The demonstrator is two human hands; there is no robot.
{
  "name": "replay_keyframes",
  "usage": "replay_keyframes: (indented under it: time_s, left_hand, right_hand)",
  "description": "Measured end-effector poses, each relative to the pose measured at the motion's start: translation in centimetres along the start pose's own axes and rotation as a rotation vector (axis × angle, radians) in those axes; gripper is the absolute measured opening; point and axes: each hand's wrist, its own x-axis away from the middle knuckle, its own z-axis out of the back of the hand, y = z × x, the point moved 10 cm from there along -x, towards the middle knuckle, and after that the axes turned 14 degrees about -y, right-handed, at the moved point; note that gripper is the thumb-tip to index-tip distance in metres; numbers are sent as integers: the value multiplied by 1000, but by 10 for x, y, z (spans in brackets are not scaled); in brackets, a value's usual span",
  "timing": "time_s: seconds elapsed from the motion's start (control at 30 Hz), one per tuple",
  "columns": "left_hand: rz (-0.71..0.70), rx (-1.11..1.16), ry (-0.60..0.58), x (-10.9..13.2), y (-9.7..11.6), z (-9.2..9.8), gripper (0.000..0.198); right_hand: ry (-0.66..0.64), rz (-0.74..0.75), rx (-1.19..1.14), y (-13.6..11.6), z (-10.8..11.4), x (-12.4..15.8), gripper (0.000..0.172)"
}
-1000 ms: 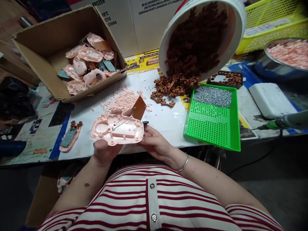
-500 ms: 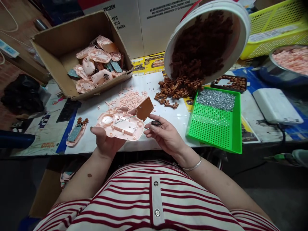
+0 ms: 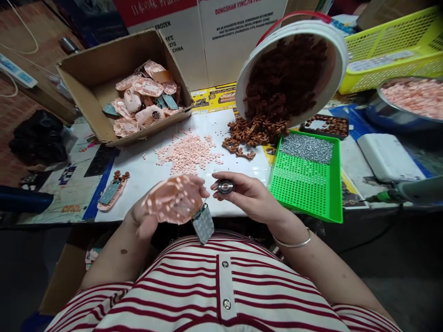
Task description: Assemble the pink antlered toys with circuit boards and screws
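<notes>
Nearest the camera: striped shirt, bracelet on the right wrist. Left hand has its fingers curled round a pink shell, which is motion-blurred and sits over the table's near edge. A small circuit board hangs below the shell, in front of the shirt. Right hand pinches a round disc between thumb and fingertips, just beside the shell; cannot tell if the two touch.

On the white table: a second pink part with a board in it lies to the left, a loose pile of pink bits sits in the middle, and a green tray to the right has screws heaped at its far end. A grey-green power tool lies right of the tray and a white device behind it.

Further back, a tipped white bucket spills brown parts onto the table. A small dark tray of brown beads sits beside it. The open cardboard box on the left holds more pink shells.

Far right: yellow basket and metal bowl of pink pieces. At the back, cartons read "FROZEN", "CHINA", "DONGSHAN"; the bucket covers the rest of the print.
</notes>
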Motion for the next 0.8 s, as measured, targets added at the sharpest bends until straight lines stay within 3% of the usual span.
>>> replay_keyframes:
  time_s: [0.13,0.3,0.4,0.5,0.57,0.7,0.8]
  left_hand:
    - [-10,204,32,-16,-9,-12,91]
    - [-14,344,11,-28,-31,-36,84]
    - [-17,402,-11,-31,-39,-46,83]
    - [-2,480,-8,-31,-46,-49,86]
    - [-2,543,-3,-30,-49,-50,86]
    - [26,641,-25,-28,-58,-55,88]
    - [50,674,-15,-26,-67,-56,92]
  right_hand:
    - [28,-13,366,-25,7,5,35]
    - [-34,-39,734,-35,-8,0,40]
    - [29,-55,745,-27,-8,-2,41]
    - [122,-46,651,-20,-4,-3,24]
    - [157,14,684,-25,-5,-3,18]
    - [158,204,973,-50,-20,-1,12]
    - [111,276,1050,-54,-27,0,24]
